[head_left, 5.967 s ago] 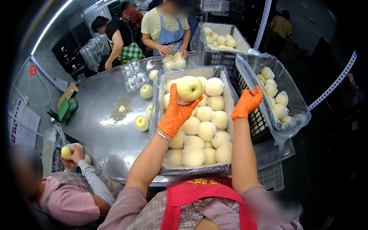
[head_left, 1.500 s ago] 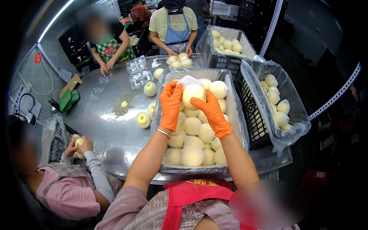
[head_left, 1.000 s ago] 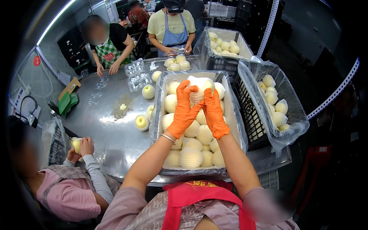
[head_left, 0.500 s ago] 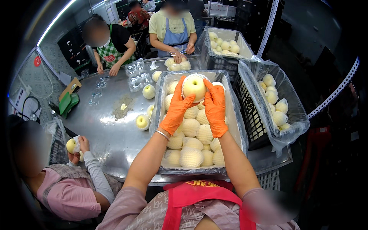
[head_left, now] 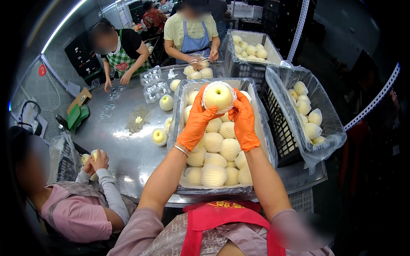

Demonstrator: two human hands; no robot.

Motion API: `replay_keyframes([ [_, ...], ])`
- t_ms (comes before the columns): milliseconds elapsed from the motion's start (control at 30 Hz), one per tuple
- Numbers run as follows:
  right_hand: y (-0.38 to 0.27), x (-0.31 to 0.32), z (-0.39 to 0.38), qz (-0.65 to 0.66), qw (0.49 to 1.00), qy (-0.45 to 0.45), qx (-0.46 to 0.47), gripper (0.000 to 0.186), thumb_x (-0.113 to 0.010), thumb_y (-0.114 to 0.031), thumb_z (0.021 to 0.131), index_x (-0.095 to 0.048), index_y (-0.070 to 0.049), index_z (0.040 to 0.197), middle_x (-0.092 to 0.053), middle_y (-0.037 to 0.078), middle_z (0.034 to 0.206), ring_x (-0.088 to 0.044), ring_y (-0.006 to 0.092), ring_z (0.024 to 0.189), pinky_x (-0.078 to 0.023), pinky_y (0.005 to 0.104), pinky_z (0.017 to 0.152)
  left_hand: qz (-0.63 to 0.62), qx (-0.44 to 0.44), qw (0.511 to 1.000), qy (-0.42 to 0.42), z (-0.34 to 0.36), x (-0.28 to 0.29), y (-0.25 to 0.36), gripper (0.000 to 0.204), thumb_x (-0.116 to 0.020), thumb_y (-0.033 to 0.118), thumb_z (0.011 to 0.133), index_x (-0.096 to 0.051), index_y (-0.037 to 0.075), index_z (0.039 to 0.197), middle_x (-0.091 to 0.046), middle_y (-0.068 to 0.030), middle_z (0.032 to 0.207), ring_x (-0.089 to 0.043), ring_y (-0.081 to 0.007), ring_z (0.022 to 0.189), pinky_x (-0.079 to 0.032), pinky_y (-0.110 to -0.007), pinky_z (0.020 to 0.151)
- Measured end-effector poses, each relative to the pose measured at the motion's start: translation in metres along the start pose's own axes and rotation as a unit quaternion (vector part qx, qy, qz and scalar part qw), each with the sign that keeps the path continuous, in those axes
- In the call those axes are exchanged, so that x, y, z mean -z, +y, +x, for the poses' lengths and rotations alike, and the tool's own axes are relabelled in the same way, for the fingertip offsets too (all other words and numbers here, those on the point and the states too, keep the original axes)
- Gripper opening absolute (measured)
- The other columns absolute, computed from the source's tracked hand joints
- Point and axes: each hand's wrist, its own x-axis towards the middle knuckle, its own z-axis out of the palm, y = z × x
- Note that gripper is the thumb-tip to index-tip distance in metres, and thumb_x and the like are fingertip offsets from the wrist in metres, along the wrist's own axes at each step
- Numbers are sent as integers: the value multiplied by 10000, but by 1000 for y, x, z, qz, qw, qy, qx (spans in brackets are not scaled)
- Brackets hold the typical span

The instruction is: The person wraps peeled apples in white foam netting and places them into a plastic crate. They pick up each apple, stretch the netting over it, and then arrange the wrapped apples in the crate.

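Observation:
A round, pale yellow fruit (head_left: pixel 219 97) with a dark dimple on top is held up between my two orange-gloved hands. A white foam net (head_left: pixel 234 96) wraps its sides, leaving the top bare. My left hand (head_left: pixel 196 124) grips it from the left and below, thumb across its lower front. On the other side my right hand (head_left: pixel 244 123) is curled, its fingers pinching the net at the fruit's right edge. Directly underneath stands a plastic-lined crate (head_left: pixel 265 141) of similar fruits (head_left: pixel 213 175) in foam nets; my hands hide part of its far end.
Two more lined crates, one at the far right (head_left: pixel 273 47) and one at the right (head_left: pixel 329 147), hold netted fruit. On the metal table (head_left: pixel 115 149) lie loose fruits (head_left: pixel 159 136) and clear plastic trays (head_left: pixel 154 87). Co-workers stand at the left (head_left: pixel 77 213) and the far side (head_left: pixel 192 36).
My right hand has shifted slightly right and down, its fingers now curled at the net. The fruit stays nearly in place. At the left, a co-worker's hands have closed over their fruit.

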Motion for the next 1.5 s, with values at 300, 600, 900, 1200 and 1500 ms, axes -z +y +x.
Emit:
replay_keyframes([
  [300, 26, -23, -8, -20, 997, 48, 53, 580, -413, -534, 1125, -456, -146, 1554, -545, 43, 1456, -530, 153, 1295, -473, 310, 1041, -18, -5, 1000, 2, -1, -10, -9, 909, -815, 223, 937, -249, 193, 1647, -434, -67, 1564, -520, -246, 1384, -585, -463, 1037],
  [600, -8, -40, -23, -21, 997, 66, 27, 738, -367, -658, 1083, -439, -77, 1532, -551, 103, 1453, -525, 215, 1324, -368, 367, 1188, 88, -30, 996, 15, -5, -20, -20, 868, -799, 184, 951, -259, 205, 1630, -437, -73, 1538, -506, -236, 1384, -591, -418, 1022],
  [900, -7, -18, 0, 232, 969, -65, -57, 908, -317, -774, 1015, -390, -78, 1595, -511, 127, 1540, -433, 270, 1456, -289, 429, 1248, -66, 13, 998, -12, -3, -10, -1, 855, -777, 211, 968, -249, 219, 1640, -380, -37, 1603, -471, -238, 1432, -565, -426, 1064],
  [1200, 1, -14, 5, 283, 952, -88, -70, 716, -545, -558, 1058, -369, -124, 1600, -474, 94, 1553, -499, 244, 1403, -426, 421, 1180, 51, -20, 997, -58, -4, -10, 3, 849, -715, 273, 1013, -196, 240, 1684, -272, -43, 1683, -360, -266, 1523, -466, -476, 1171],
  [1500, -12, -35, -9, -110, 987, -63, 101, 930, -825, -207, 916, -269, -162, 1660, -431, 94, 1581, -433, 258, 1455, -388, 420, 1195, -87, 14, 996, -10, -3, 0, -8, 831, -563, 600, 1024, -160, 302, 1686, -334, -100, 1645, -443, -292, 1468, -470, -530, 1158],
])
